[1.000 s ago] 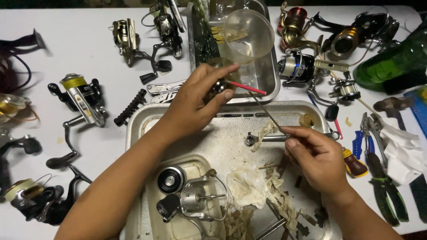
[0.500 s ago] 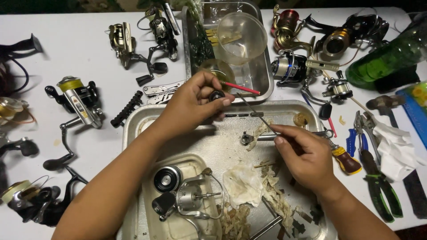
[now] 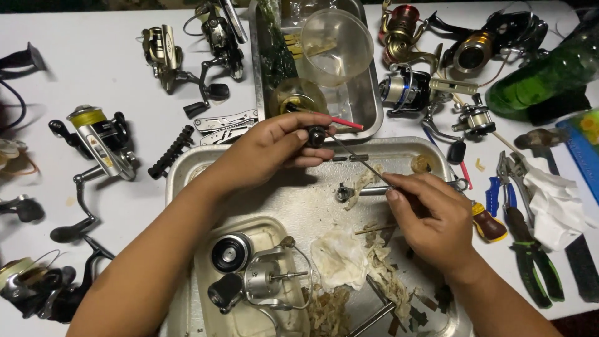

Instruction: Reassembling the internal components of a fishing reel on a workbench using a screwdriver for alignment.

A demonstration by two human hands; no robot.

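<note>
Silver metal tray (image 3: 299, 200), green bottle (image 3: 543, 75), white table (image 3: 93, 56), blue-handled pliers (image 3: 496, 187), yellow-spooled reel (image 3: 93, 134)

Between my left hand (image 3: 274, 150) and right hand (image 3: 430, 218) the big dented metal tray (image 3: 299, 206) lies bare. Near me, a dismantled silver reel body (image 3: 262, 281) and crumpled greasy tissue (image 3: 340, 256) block it; far, a smaller steel tray (image 3: 368, 118) crowds in. Bare white table (image 3: 81, 62) opens far left.

Small black part (image 3: 316, 135), thin rod (image 3: 365, 163) touching.

Fishing reels (image 3: 100, 140), pliers (image 3: 530, 249) and green bottle (image 3: 543, 78) lie about.
</note>
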